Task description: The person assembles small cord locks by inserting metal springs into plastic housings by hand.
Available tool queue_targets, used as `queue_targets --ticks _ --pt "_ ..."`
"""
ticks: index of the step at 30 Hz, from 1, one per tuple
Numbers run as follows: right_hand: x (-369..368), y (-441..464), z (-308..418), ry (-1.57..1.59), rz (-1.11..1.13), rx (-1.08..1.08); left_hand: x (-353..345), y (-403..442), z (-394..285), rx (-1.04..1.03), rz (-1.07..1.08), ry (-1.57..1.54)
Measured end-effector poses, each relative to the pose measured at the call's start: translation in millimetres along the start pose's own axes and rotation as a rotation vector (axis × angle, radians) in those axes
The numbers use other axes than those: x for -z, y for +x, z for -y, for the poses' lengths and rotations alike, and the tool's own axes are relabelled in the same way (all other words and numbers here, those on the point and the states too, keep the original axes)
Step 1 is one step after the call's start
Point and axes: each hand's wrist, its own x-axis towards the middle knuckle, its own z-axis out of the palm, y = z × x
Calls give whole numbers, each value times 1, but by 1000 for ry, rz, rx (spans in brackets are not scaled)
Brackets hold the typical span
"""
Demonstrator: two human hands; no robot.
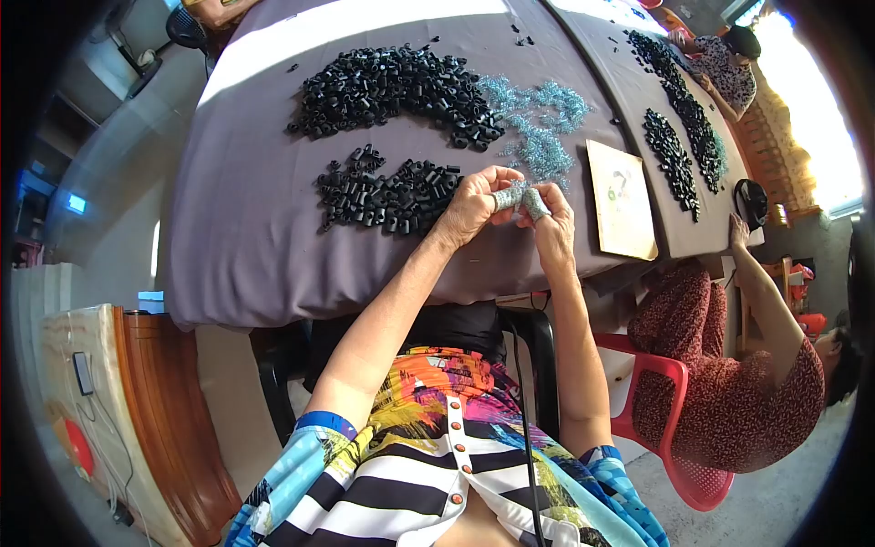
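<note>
My left hand (469,208) and my right hand (553,228) meet over the near part of the cloth-covered table (246,228). Greyish wraps cover a finger or thumb on each. Both are closed in a pinch, their tips almost touching; whatever sits between them is too small to make out. Just beyond my fingers lies a loose pile of tiny, shiny pale-blue pieces (545,155), perhaps small springs. A smaller heap of short black tubular pieces (387,193) is beside my left hand. Farther back spreads a bigger heap of the same black pieces (383,91).
A flat tan board (622,201) lies right of my hands. Beyond it, more black pieces (697,123) form long heaps. One person sits on a red chair (679,419) at right, a hand (738,230) at the table edge. Another person (725,73) works at the far right.
</note>
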Motion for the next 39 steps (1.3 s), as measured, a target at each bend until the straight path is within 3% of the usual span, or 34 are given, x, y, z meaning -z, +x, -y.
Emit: queue_targets --ticks 3,12,15,18,30,33,39 --pt "1 -2 2 -60 9 39 -1 -1 -3 20 -17 34" --pt "1 -5 3 -482 -60 427 -1 0 0 -8 -78 71" --pt "0 -4 4 -101 -31 166 -6 -3 -3 -17 -103 35" --pt "-2 -7 11 -17 38 4 -5 -1 0 -63 -118 20" --pt "-3 -8 1 -105 86 27 6 5 11 -121 -104 24" --pt "-8 -9 3 -3 -13 -1 6 4 8 -83 -117 -20" --pt "-6 -3 -7 -106 -63 59 2 3 2 -56 -155 29"
